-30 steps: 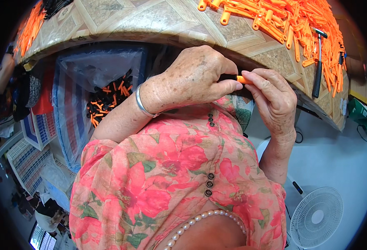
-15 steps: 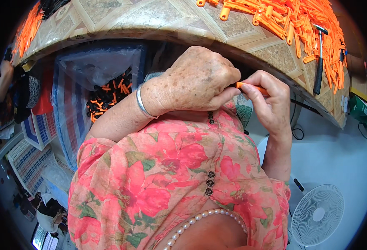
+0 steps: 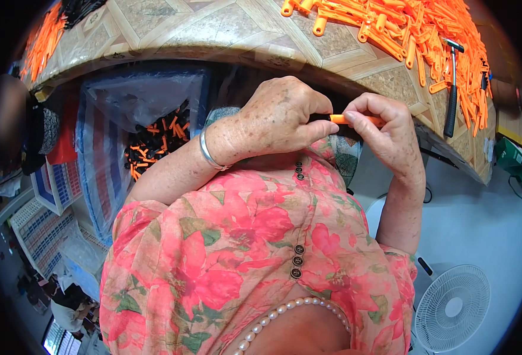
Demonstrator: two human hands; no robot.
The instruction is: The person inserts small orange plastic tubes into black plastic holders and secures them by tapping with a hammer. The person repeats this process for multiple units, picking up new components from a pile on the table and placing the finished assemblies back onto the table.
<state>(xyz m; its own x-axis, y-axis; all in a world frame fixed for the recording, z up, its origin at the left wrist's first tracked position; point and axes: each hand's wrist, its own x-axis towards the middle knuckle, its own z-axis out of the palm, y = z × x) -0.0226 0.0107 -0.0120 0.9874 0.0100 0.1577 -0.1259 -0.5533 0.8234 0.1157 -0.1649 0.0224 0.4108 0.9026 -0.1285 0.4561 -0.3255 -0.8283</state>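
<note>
Just in front of the table edge, my right hand (image 3: 388, 130) pinches an orange plastic handle (image 3: 338, 119) between thumb and fingers. The handle lies nearly level, and part of it runs back under the fingers. Its left end meets a small black piece (image 3: 320, 117), which my left hand (image 3: 280, 115) grips between thumb and forefinger. Most of the black piece is hidden by that hand, so its kind cannot be told. On the table at the right lies a large heap of similar orange handles (image 3: 385, 35).
A hammer (image 3: 452, 89) with a black grip rests against the orange heap. Below the table's edge (image 3: 237, 50), a plastic-lined bag (image 3: 139, 97) holds black and orange pieces (image 3: 154, 142). Plastic baskets (image 3: 42, 231) stand left; a white fan (image 3: 453, 306) stands right.
Both hands have moved slightly apart, the right one to the right. More of the orange handle now shows between them, along with the black piece at its left end.
</note>
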